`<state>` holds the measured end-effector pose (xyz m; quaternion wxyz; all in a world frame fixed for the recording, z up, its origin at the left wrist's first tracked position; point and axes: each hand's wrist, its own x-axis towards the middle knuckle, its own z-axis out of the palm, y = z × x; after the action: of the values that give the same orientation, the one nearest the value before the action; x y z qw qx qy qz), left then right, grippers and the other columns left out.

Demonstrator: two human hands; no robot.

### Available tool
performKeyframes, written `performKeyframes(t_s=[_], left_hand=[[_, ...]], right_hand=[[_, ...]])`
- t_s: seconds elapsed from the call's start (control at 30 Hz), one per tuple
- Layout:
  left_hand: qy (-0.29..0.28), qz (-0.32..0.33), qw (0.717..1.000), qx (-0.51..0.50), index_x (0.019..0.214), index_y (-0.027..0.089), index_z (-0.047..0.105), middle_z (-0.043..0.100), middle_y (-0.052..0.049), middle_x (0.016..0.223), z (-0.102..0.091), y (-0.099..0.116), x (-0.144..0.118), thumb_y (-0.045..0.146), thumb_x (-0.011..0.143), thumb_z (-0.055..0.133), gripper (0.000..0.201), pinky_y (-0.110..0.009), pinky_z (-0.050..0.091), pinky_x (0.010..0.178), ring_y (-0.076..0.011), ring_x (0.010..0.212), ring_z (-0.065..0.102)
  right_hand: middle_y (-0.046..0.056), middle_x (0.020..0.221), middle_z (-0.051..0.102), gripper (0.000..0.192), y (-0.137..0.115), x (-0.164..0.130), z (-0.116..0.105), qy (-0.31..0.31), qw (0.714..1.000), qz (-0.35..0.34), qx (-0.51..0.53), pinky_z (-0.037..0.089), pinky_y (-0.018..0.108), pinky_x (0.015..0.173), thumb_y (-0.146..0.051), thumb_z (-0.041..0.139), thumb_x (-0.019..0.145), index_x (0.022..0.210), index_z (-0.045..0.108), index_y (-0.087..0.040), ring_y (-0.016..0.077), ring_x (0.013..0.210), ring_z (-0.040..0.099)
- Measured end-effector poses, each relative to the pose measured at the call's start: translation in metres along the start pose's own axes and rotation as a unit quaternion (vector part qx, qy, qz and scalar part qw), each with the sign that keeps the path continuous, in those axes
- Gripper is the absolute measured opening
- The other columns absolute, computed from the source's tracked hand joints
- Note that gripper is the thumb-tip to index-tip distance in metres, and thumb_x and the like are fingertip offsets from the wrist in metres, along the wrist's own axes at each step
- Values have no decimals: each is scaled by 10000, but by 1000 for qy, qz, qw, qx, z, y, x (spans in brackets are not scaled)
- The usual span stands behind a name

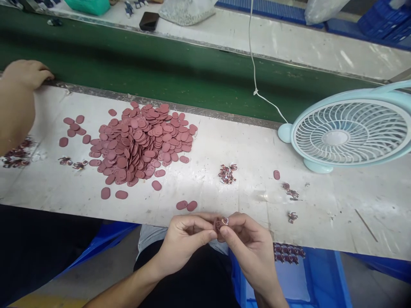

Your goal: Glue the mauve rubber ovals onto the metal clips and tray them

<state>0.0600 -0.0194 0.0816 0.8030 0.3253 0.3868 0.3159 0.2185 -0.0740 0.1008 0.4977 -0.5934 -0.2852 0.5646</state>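
My left hand (184, 239) and my right hand (247, 244) meet at the near edge of the white worktable (224, 145). Together they pinch one small dark red oval piece (218, 224) with a little metal ring on it. Just beyond my fingers lie two loose red ovals (186, 205). A big heap of the same red oval pieces (141, 141) covers the table's left-middle part. A small cluster of red-and-silver bits (227, 173) lies ahead of my right hand.
A pale blue desk fan (349, 132) stands at the right, its white cord (255, 64) running up over the green conveyor belt (160, 64). Another person's arm and hand (19, 94) rest at the table's left edge. Blue bins (308, 278) sit under the table. A phone (149, 20) lies beyond the belt.
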Motion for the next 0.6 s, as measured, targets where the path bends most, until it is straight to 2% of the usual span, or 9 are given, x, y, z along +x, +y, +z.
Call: performKeyframes(t_s=[0.13, 0.3, 0.47, 0.6], left_hand=[[-1, 3, 1000, 0, 777, 194, 812, 790, -98, 1061, 0, -1, 1, 185, 801, 797, 29, -356, 587, 853, -258, 955, 733], [-2, -4, 1000, -18, 788, 190, 803, 792, -94, 1057, 0, -6, 1, 184, 810, 787, 29, -365, 596, 820, -225, 846, 735], [7, -8, 1000, -12, 791, 192, 802, 788, -105, 1095, -1, -7, 0, 199, 809, 791, 22, -373, 597, 854, -287, 1011, 732], [7, -5, 1000, -9, 793, 192, 798, 784, -107, 1115, 0, -10, 1, 197, 811, 790, 20, -371, 604, 837, -293, 1010, 736]], right_hand=[[22, 839, 750, 85, 3, 3, 0, -4, 1000, 15, 27, 595, 253, 683, -292, 764, 872, 896, 720, -224, 151, 743, 706], [13, 790, 744, 85, 5, 6, -2, -7, 999, 23, 41, 594, 242, 662, -302, 748, 889, 906, 724, -222, 139, 704, 695], [21, 808, 744, 99, 7, 2, -2, 9, 999, 17, 38, 597, 250, 666, -309, 751, 886, 902, 716, -218, 142, 711, 691], [16, 786, 733, 113, 8, 3, 0, 12, 999, 12, 39, 604, 256, 654, -323, 755, 881, 900, 718, -219, 144, 694, 690]])
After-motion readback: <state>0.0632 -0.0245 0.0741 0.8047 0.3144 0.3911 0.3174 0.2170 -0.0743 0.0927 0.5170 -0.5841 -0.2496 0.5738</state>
